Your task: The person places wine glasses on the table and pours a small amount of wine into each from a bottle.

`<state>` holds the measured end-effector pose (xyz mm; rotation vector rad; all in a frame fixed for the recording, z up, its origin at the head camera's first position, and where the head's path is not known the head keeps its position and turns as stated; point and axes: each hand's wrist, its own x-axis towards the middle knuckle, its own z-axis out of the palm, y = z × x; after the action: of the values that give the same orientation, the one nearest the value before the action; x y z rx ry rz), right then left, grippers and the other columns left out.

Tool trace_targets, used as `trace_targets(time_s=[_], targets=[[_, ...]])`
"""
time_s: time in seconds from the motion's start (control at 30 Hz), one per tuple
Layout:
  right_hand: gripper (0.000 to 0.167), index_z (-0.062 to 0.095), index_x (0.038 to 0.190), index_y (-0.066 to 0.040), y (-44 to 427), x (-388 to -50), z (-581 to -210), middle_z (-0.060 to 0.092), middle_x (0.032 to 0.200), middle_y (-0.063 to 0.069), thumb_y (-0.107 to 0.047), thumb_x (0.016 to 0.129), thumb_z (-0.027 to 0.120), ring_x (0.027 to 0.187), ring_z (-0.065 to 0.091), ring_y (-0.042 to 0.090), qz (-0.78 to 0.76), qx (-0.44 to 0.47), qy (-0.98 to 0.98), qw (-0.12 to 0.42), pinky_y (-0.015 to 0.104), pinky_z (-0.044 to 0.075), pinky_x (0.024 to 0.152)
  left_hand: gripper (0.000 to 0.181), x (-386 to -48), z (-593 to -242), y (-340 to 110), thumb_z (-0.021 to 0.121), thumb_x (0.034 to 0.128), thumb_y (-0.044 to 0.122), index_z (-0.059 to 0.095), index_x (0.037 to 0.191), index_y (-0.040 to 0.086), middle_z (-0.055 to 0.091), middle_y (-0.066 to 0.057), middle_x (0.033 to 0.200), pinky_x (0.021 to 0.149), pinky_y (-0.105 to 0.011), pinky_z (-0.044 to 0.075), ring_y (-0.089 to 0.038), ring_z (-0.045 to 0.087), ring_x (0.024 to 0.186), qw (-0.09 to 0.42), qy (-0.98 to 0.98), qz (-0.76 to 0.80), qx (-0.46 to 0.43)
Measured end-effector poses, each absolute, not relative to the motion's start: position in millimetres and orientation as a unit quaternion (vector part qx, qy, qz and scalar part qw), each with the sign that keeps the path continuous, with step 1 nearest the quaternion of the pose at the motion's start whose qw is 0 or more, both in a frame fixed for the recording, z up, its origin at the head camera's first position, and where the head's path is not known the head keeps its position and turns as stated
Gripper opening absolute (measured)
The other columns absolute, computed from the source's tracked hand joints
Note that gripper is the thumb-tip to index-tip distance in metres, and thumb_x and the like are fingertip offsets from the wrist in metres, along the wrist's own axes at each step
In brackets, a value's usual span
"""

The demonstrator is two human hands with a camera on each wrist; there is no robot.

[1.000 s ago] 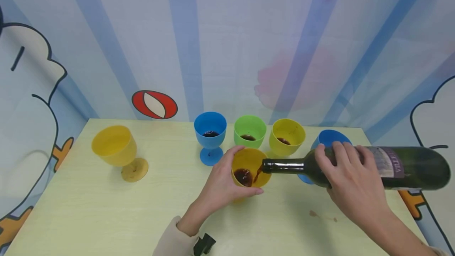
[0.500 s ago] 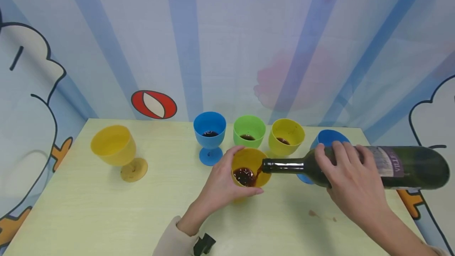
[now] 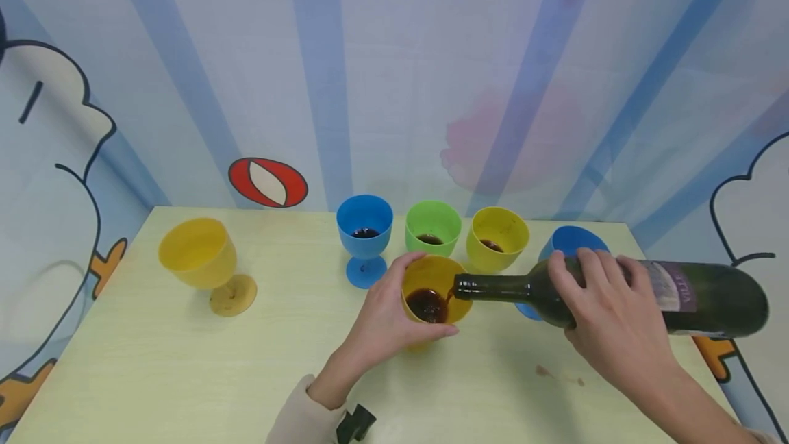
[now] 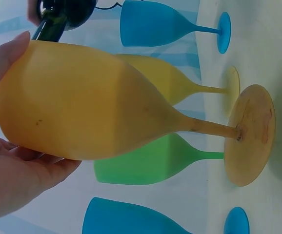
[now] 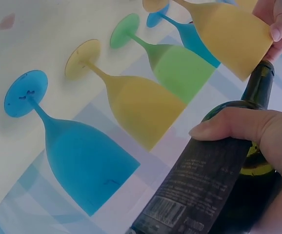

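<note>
My left hand [image 3: 379,324] holds an orange-yellow plastic goblet [image 3: 433,271] by its bowl, thumb on the near side and fingers on the far side. In the left wrist view, its stem and round foot [image 4: 251,136] show by the tabletop. My right hand [image 3: 616,334] grips a dark green wine bottle [image 3: 718,299] round its body, palm over the top. Nearly level, the bottle has its mouth just inside the goblet's right rim. A thin dark red stream runs from it into the dark liquid [image 3: 427,305] pooled in the bowl. The right wrist view shows the bottle's back label [image 5: 187,190].
Behind stand a blue goblet [image 3: 364,225], a green one [image 3: 433,221] and a yellow one [image 3: 498,231], each with some dark liquid. Another blue goblet [image 3: 573,238] is partly behind the bottle. A yellow goblet [image 3: 198,252] stands far left. Brown spots [image 3: 542,370] mark the table.
Dark liquid in the held goblet has risen and spread wider. The bottle's base has dipped slightly, while its mouth stays at the rim. The left hand has hardly moved.
</note>
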<state>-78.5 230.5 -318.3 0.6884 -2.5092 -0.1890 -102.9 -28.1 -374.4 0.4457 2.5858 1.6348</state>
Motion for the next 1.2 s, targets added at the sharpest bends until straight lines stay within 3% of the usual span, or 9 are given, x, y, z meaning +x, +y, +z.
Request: trace_targets(time_s=[0.6, 1.2], targets=[[0.084, 0.048, 0.112, -0.003, 226.0, -75.7, -333.7, 0.054, 0.1, 0.025, -0.012, 0.038, 0.087, 0.093, 0.05, 0.041, 0.022, 0.215, -0.956, 0.2, 0.059, 0.038, 0.073, 0.087, -101.9, -369.4, -32.3, 0.084, 0.0624, 0.03, 0.037, 0.134, 0.018, 0.049, 0.002, 0.124, 0.093, -0.043, 0.039, -0.018, 0.044, 0.113, 0.039, 0.825, 0.545, 0.147], [0.087, 0.049, 0.119, 0.003, 215.6, -77.3, -349.5, 0.054, 0.106, 0.024, -0.013, 0.043, 0.087, 0.096, 0.05, 0.041, 0.096, 0.187, -0.966, 0.151, 0.058, 0.037, 0.077, 0.087, -100.7, -371.9, -43.8, 0.085, 0.0617, 0.032, 0.037, 0.133, 0.019, 0.047, 0.004, 0.127, 0.095, -0.045, 0.038, -0.016, 0.042, 0.115, 0.033, 0.816, 0.561, 0.133]])
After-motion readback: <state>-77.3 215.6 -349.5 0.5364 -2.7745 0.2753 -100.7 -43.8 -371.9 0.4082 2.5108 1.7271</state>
